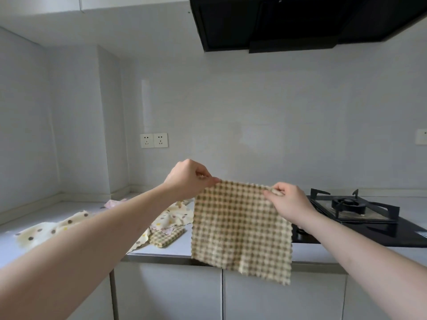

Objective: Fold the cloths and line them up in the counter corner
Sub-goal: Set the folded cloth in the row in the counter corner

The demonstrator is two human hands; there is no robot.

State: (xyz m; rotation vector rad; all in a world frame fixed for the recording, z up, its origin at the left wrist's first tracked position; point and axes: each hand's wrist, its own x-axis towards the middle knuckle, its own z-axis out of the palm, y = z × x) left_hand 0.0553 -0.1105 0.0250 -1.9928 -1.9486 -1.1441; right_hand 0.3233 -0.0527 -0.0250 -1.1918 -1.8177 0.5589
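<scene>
Grey counter [76, 210] runs into tiled corner, black gas hob [355, 213] at right, range hood [300, 21] overhead. Checked cloth [240, 229] held up in air over counter edge, hanging flat — left hand [187, 180] pinches top left corner, right hand [288, 202] pinches top right corner, hands apart. Behind left forearm: spotted cloths [46, 232] lie crumpled on counter, folded checked cloth [166, 237] beside them.

A beige checked cloth [240, 227] hangs unfolded above the counter edge (others lie crumpled behind).
</scene>
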